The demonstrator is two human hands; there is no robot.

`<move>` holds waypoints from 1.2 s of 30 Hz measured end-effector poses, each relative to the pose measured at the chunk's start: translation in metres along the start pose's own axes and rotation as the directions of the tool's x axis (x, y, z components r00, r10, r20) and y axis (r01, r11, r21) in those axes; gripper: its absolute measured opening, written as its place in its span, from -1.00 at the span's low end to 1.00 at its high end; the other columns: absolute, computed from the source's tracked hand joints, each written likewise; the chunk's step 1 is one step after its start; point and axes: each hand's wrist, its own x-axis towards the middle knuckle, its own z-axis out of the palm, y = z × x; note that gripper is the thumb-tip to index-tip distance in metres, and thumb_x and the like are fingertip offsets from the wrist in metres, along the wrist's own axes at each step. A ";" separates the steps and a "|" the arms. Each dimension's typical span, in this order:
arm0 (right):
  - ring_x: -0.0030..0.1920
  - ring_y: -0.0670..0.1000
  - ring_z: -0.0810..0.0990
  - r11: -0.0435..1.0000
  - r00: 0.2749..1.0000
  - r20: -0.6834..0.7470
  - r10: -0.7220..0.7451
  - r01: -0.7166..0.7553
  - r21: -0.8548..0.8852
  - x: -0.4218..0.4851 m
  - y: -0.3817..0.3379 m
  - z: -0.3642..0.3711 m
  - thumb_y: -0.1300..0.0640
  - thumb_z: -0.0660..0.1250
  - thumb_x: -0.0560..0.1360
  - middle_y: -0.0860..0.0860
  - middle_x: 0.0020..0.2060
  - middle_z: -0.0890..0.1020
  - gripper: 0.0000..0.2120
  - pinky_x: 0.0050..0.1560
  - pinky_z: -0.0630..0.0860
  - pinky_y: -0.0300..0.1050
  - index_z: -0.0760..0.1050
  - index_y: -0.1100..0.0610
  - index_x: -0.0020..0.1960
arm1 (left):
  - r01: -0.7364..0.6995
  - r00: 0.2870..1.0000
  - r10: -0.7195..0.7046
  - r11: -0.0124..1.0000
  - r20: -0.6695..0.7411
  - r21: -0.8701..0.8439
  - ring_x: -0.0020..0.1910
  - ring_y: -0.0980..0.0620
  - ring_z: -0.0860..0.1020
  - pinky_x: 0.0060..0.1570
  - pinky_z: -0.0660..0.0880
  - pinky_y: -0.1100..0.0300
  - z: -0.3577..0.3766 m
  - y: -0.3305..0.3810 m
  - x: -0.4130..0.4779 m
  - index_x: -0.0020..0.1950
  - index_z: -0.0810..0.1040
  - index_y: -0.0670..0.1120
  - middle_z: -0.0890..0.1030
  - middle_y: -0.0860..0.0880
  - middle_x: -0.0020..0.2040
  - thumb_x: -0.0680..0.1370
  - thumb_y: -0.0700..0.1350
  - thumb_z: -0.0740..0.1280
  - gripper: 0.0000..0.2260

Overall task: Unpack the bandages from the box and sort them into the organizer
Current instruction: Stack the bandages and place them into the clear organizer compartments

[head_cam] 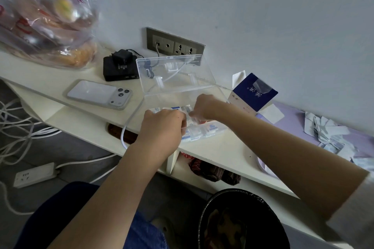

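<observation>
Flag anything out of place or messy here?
Loose white packets lie strewn in a heap on the purple surface at far right, apart from the organizer. The blue box sits tilted, flaps open. Nothing looks broken.

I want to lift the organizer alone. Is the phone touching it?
Apart. The head view shows a strip of bare table between the phone and the left edge of the organizer.

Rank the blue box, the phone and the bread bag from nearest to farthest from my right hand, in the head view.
1. The blue box, just right of the right hand.
2. The phone, left on the shelf.
3. The bread bag, far left at the back.
</observation>
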 end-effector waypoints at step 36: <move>0.39 0.19 0.21 0.898 0.843 -0.312 0.438 -0.398 0.188 -0.119 0.331 0.051 -0.21 0.30 0.45 0.18 0.41 0.22 -0.22 0.35 0.18 0.05 0.09 0.20 0.46 | -0.555 0.825 0.529 0.823 0.198 0.116 0.25 -0.06 0.38 0.16 0.39 0.06 0.105 0.210 0.044 0.39 0.29 -0.04 0.32 -0.05 0.33 0.64 -0.03 0.12 -0.68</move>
